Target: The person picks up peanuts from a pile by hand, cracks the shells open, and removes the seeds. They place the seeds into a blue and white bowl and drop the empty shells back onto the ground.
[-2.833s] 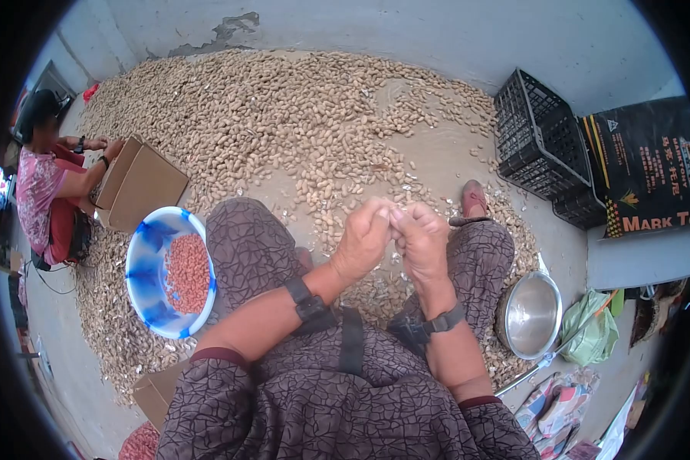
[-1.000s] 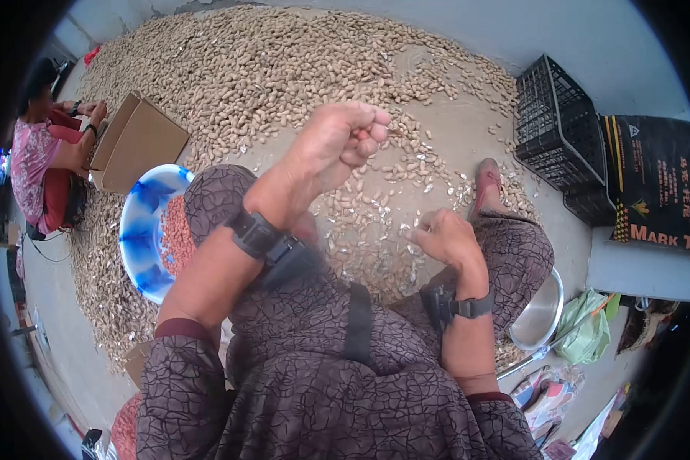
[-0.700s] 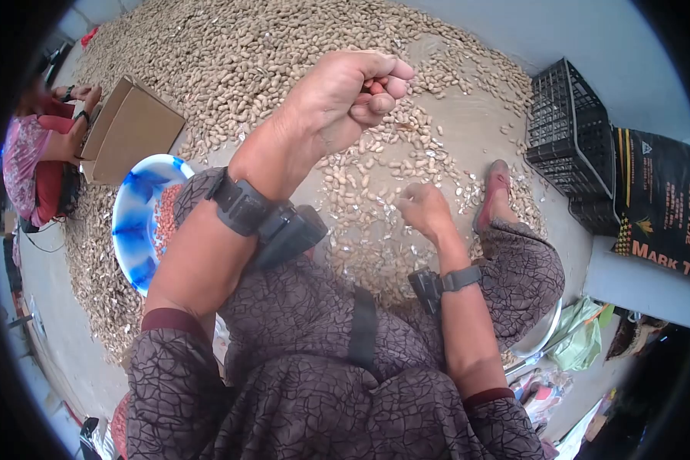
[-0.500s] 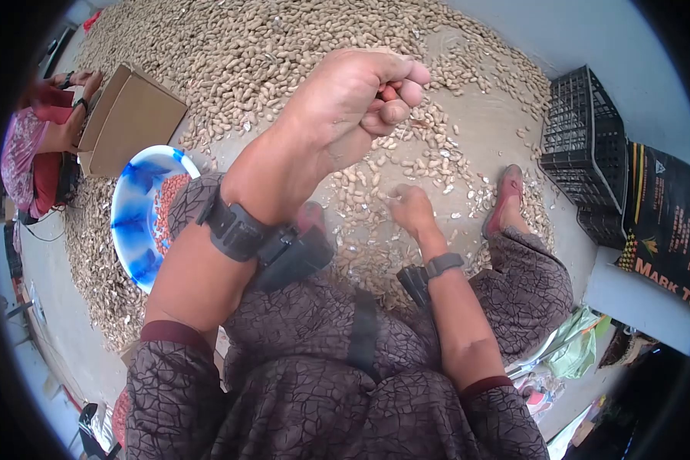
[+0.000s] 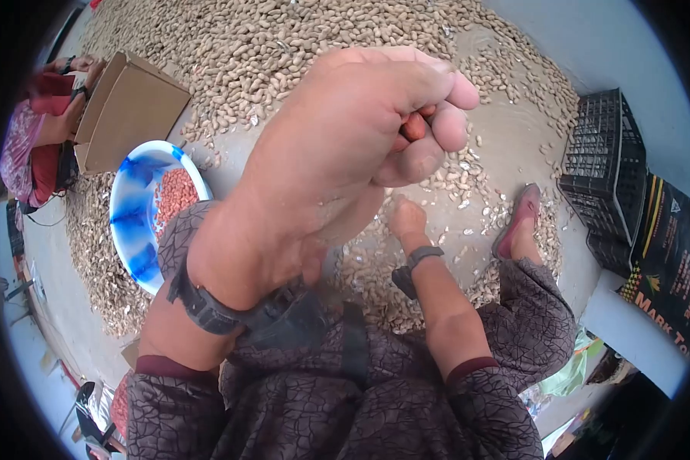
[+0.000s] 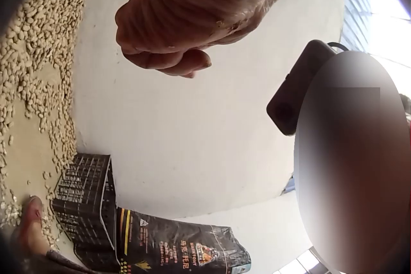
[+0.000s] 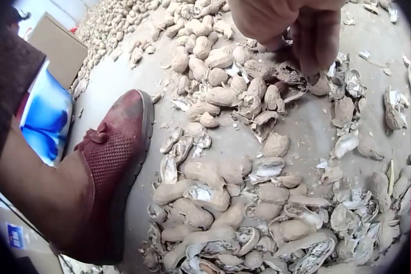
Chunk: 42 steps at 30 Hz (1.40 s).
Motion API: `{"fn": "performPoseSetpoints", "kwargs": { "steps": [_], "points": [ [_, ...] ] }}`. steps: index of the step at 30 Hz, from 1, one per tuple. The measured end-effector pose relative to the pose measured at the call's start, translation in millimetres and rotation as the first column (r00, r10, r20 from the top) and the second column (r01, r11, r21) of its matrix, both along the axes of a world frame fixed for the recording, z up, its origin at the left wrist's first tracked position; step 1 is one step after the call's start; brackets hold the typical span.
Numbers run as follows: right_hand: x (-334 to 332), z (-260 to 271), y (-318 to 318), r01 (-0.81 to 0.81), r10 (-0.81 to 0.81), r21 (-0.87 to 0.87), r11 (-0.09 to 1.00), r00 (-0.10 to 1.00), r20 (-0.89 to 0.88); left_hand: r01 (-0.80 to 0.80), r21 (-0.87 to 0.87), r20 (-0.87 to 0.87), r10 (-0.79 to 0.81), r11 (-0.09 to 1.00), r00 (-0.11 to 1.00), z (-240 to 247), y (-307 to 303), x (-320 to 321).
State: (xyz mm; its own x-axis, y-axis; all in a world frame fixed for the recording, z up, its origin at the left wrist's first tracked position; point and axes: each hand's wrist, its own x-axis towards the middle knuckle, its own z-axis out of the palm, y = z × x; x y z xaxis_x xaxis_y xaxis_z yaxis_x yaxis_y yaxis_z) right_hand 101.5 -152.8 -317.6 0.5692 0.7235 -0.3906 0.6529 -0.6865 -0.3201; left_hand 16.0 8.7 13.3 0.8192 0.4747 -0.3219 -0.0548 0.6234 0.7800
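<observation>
My left hand (image 5: pixel 345 130) is raised close to the head camera, its fingers curled round several red-skinned peanut kernels (image 5: pixel 414 126). In the left wrist view the same hand (image 6: pixel 199 10) shows against a white wall, and the kernels are hidden there. Low over the floor, my right hand (image 5: pixel 408 218) reaches down among unshelled peanuts (image 7: pixel 221 97) and broken shells (image 7: pixel 311 251). Its fingertips are right at a dark, cracked shell (image 7: pixel 290 73) in the right wrist view; I cannot tell whether they pinch it. A blue-and-white basin (image 5: pixel 123 222) at the left contains shelled kernels (image 5: pixel 178 192).
A broad heap of peanuts (image 5: pixel 230 46) covers the floor ahead. Black plastic crates (image 5: pixel 602 161) and a black printed bag (image 5: pixel 667 261) stand at the right. A cardboard box (image 5: pixel 134 115) and another person (image 5: pixel 42 138) are at the left. My red shoe (image 7: pixel 119 145) rests beside the peanuts.
My hands, together at first, have separated. The left has risen toward the head camera with red kernels in its fingers; the right has gone down to the peanuts on the floor.
</observation>
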Motion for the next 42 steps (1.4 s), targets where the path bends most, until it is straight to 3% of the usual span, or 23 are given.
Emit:
{"fn": "performPoseSetpoints", "kwargs": {
  "steps": [4,5,6,7,9,13,15,16,18,19,21,22,24,28,29,30,31,33,36,38,40,41,42],
  "points": [
    [3,-2,0,0.018,-0.019,0.023,1.000,1.000,0.021,-0.004,-0.018,-0.005,0.003,1.000,1.000,0,0,1],
    [10,0,-1,0.396,-0.359,0.006,0.918,0.837,-0.413,-0.005,-0.019,-0.007,0.005,1.000,1.000,0,1,0],
    [16,2,-2,0.674,-0.553,-0.175,0.718,0.400,-0.731,-0.001,-0.019,-0.002,0.001,1.000,1.000,1,2,-1],
    [20,6,-5,0.672,-0.554,-0.177,0.719,0.400,-0.730,0.005,-0.020,0.002,-0.005,1.000,1.000,1,2,-2],
    [26,12,-15,0.833,-0.415,-0.223,0.506,0.008,-0.910,-0.016,-0.050,0.008,0.017,0.999,1.000,1,-1,-2],
    [32,21,-14,0.840,-0.276,-0.169,0.516,-0.023,-0.961,-0.021,-0.070,0.021,0.022,0.997,1.000,2,-2,-3],
    [30,29,-8,0.902,-0.192,-0.176,0.394,-0.107,-0.976,-0.018,-0.052,0.017,0.019,0.998,1.000,2,-1,-4],
    [32,16,-8,0.901,-0.191,-0.179,0.396,-0.109,-0.975,-0.014,-0.033,0.015,0.014,0.999,1.000,2,-1,-4],
    [38,-9,0,0.751,-0.442,-0.168,0.639,0.179,-0.879,-0.029,-0.035,0.000,0.029,0.999,1.000,3,0,-4],
    [39,-12,6,0.750,-0.443,-0.171,0.639,0.177,-0.879,-0.042,-0.036,-0.011,0.042,0.998,0.999,4,0,-4],
    [33,-15,19,0.562,-0.524,-0.159,0.812,0.581,-0.623,-0.035,-0.043,-0.025,0.034,0.998,0.999,6,1,-4],
    [28,-29,18,0.561,-0.524,-0.160,0.812,0.579,-0.624,-0.026,-0.049,-0.036,0.024,0.998,0.999,7,2,-4],
    [17,-56,18,0.253,-0.245,0.184,0.950,0.967,-0.067,-0.030,-0.059,-0.046,0.028,0.998,0.999,7,4,-3],
    [14,-55,23,0.157,-0.157,0.177,0.972,0.988,-0.012,-0.032,-0.044,-0.053,0.030,0.998,0.998,7,5,-4],
    [20,-42,23,0.443,-0.360,0.056,0.895,0.790,-0.497,-0.034,-0.045,-0.054,0.032,0.998,0.998,7,5,-5],
    [26,-32,22,0.608,-0.469,-0.190,0.771,0.341,-0.815,-0.031,-0.040,-0.052,0.029,0.999,0.998,8,6,-6],
    [31,-30,13,0.606,-0.471,-0.192,0.772,0.342,-0.813,-0.028,-0.035,-0.051,0.027,0.999,0.998,8,6,-6],
    [37,-23,-7,0.729,-0.100,-0.249,0.638,-0.242,-0.965,-0.062,-0.083,-0.066,0.056,0.995,0.996,10,2,-5],
    [34,25,-4,0.817,-0.085,-0.283,0.502,-0.279,-0.957,-0.086,-0.137,-0.088,0.074,0.987,0.993,2,2,-9],
    [41,-3,-10,0.812,-0.126,-0.284,0.510,-0.256,-0.958,-0.079,-0.151,-0.095,0.065,0.985,0.993,-2,3,-10],
    [34,8,2,0.652,-0.373,-0.107,0.750,0.284,-0.883,-0.038,-0.236,0.001,0.040,0.971,0.999,0,3,-8],
    [19,3,13,0.500,-0.309,0.012,0.866,0.553,-0.774,-0.037,-0.239,0.000,0.038,0.970,0.999,3,2,-6],
    [10,3,17,0.500,-0.309,0.011,0.866,0.552,-0.774,-0.073,-0.204,-0.076,0.059,0.976,0.995,6,0,-5]
  ]
}}
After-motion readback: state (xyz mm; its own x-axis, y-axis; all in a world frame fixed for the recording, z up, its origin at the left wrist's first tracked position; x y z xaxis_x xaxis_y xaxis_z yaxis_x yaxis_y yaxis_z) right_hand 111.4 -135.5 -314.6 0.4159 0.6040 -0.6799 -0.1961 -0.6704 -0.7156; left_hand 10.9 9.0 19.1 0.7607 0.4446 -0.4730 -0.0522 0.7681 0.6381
